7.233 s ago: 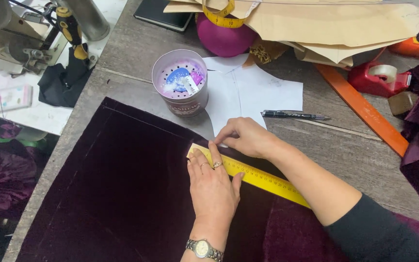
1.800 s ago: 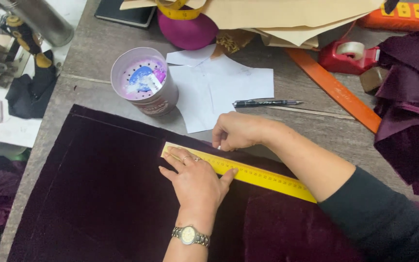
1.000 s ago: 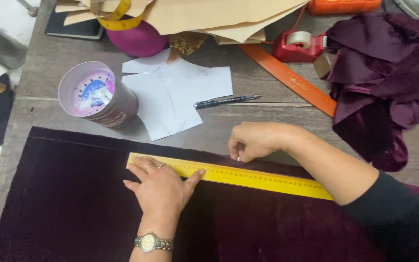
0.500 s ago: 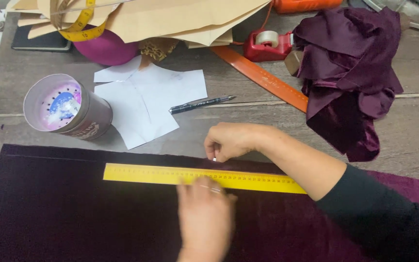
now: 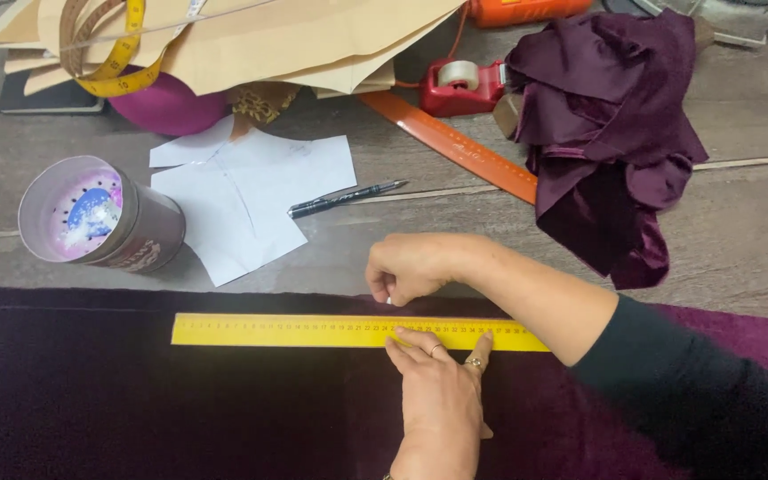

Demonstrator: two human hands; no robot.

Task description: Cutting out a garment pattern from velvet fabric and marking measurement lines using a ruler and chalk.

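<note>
Velvet: the dark purple fabric spreads along the table's near edge.
Ruler: your yellow ruler lies flat on it, parallel to that edge.
Left hand: your left hand presses spread fingers on the ruler's right part.
Right hand: your right hand is pinched shut just above the ruler; what it holds is too small to tell.
Pen: a black pen lies toward the middle.

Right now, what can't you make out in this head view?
- Whatever the right hand pinches at the yellow ruler: too small, hidden by curled fingers.
- Ruler's right end: covered by the forearm.
- Left hand wrist: cut off by the bottom edge.
- Dark velvet cloth: runs past the frame.
</note>
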